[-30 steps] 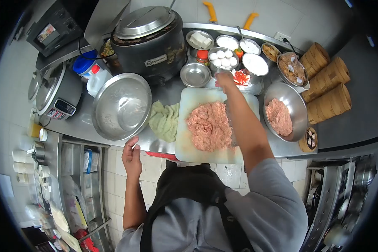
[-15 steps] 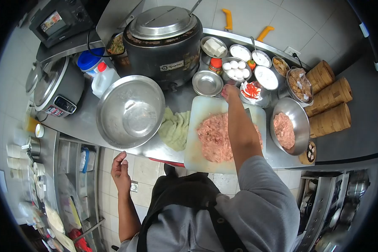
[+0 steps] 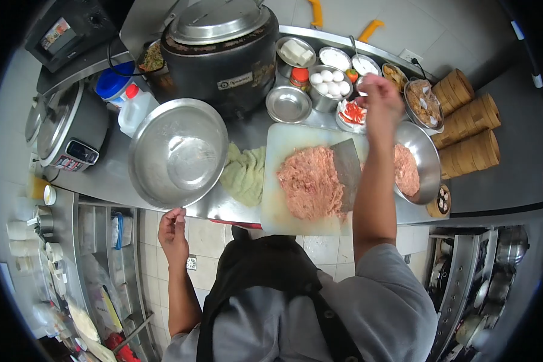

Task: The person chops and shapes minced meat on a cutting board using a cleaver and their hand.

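Note:
My right hand (image 3: 381,102) is raised over the right side of the counter, near the white tub with red markings (image 3: 352,112). Motion smears its fingers, so whether they hold anything is unclear. Below that forearm, a cleaver blade (image 3: 346,166) lies on the white cutting board (image 3: 274,211), against a spread of minced meat (image 3: 311,181); the arm hides its handle. Just below the rim of the large metal bowl (image 3: 154,157), my left hand (image 3: 174,236) is loosely curled with thumb and fingers apart, with nothing visible in it. More minced meat (image 3: 406,172) sits in a steel bowl (image 3: 429,175).
Behind the board stand a shallow steel bowl (image 3: 288,105), eggs (image 3: 330,82) in a container and a red-lidded jar (image 3: 299,78). A green cloth (image 3: 245,175) lies left of the board. A large black pot (image 3: 220,78) stands behind; bamboo steamers (image 3: 467,139) line the right.
My right hand has moved right from beside the shallow steel bowl, uncovering more cleaver blade and meat. My left hand stays near the large bowl. The whole view has shifted slightly.

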`<state>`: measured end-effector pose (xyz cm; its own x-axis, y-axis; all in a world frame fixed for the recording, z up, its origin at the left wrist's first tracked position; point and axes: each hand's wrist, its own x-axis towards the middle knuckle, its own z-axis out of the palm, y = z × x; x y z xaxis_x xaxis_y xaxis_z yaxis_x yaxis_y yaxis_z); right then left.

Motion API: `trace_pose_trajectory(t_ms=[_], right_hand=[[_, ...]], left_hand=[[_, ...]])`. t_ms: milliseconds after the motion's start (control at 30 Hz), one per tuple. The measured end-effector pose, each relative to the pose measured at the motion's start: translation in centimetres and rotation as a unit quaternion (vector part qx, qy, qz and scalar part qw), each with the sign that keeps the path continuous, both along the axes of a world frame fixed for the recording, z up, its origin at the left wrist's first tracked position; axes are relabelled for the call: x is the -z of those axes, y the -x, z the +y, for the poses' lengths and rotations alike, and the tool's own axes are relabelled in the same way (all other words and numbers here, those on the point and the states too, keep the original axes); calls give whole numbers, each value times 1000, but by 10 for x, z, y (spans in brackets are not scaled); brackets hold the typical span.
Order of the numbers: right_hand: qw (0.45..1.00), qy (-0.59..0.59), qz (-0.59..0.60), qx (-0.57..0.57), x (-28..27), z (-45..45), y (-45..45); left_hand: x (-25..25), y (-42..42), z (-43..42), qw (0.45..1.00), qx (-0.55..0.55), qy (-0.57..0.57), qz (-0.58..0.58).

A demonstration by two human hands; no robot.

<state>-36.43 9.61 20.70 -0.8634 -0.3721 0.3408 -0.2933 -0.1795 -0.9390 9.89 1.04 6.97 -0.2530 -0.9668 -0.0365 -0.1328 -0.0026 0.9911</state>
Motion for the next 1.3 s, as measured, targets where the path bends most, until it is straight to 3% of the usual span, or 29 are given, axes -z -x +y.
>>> trace_pose_trajectory(t_ms=[33,133,200,233,300,367,467,500,600,667,767,867,900,1000,1133,1233,1300], right_hand=[[998,39,53,21,-13,17,-16],[979,-8,172,105,-17,65,-68],[982,24,183,46,57,83,-71],[926,-304,222,1,64,89,-85],[816,-525,233,-62,92,113,-101],[898,-351,248,-92,135,129,-81],[937,-305,168,-15,106,138,-74],[914,-333,231,9,99,144,-71],[897,-387,207,62,94,186,-77],[849,-488,181,91,114,227,-82],[798,-601,-22,-25,143,258,-87],[855,-439,-260,-90,139,240,-88],[866,-404,-269,-122,146,243,-80],[871,-444,-151,-146,155,242,-68],[829,-492,-237,-123,118,201,-76],[837,-541,83,-22,123,194,-94],[839,-538,77,38,96,193,-114]], left_hand=[[-2,1,1,1000,0,-15,1],[-13,5,3,999,11,-41,8],[-18,10,5,999,36,-32,15],[-20,13,7,998,54,-30,32],[-25,22,16,993,92,-29,61],[-26,45,18,988,151,-3,34],[-20,74,34,975,220,-8,35],[-15,90,34,969,240,-9,50],[-11,128,38,949,313,46,18],[-9,146,43,945,325,30,7],[1,164,45,941,338,24,-14],[19,183,42,936,346,46,-33],[25,190,39,935,348,57,-38],[34,207,34,937,341,63,-33],[56,217,28,930,363,57,-25],[65,218,17,914,391,102,-41],[69,208,11,910,403,99,-28]])
